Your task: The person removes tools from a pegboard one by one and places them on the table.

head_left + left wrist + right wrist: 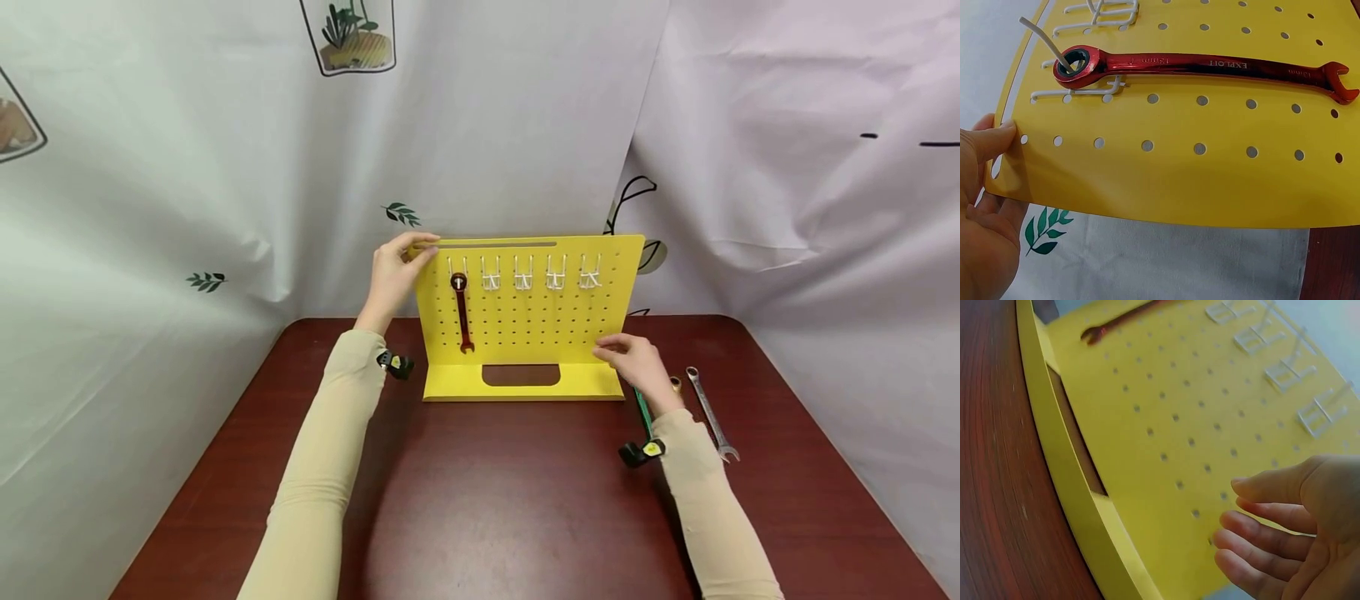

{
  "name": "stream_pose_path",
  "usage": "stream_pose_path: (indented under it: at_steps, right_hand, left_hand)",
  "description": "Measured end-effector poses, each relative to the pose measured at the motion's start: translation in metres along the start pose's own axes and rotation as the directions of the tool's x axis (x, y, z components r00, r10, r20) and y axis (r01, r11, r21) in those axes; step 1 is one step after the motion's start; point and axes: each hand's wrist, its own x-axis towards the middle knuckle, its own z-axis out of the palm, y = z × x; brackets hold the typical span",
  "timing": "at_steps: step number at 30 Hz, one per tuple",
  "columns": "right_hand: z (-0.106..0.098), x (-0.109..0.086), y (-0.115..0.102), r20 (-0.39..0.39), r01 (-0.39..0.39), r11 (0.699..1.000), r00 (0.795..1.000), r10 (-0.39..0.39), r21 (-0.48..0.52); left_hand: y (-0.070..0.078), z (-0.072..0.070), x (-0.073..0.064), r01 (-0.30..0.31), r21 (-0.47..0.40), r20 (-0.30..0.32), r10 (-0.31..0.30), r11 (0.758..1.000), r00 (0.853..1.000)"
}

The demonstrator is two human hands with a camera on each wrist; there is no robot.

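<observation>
A yellow pegboard [570, 321] stands upright on its base, facing me. My left hand [392, 275] grips its top left corner, thumb on the front face and the other fingers behind. On the leftmost white hook hangs a red combination wrench [1191, 64], ring end up and open jaw down. Four other hooks, such as this white hook [555, 279], are bare. At the board's lower right edge is my right hand [1285, 531], fingers loosely bent and nothing held. Its fingertips overlap the board in the right wrist view.
On the dark red table [480, 500], right of the board, lie a silver wrench [707, 410], a green wrench [643, 412] and a gold-coloured ring end [676, 383], partly hidden by my right arm. White cloth [487, 125] hangs behind and at both sides.
</observation>
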Motion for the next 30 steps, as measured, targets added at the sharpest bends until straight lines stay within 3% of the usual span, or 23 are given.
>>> stream_pose_path:
  at_steps: [9,16,30]
  right_hand:
    - [0.044,0.009,-0.029,0.072,0.075,0.994,0.994,-0.081,0.080]
    - [0.072,0.013,-0.061,0.103,0.092,0.987,0.989,-0.106,0.131]
    - [0.104,0.030,-0.107,0.142,0.141,0.971,0.975,-0.171,0.195]
  left_hand:
    - [-0.002,0.000,0.002,-0.013,0.013,-0.013,0.013,1.000,1.000]
    - [-0.001,0.000,0.001,-0.004,0.005,-0.014,0.004,1.000,1.000]
    - [0.001,0.001,0.000,-0.008,0.020,-0.015,0.008,1.000,1.000]
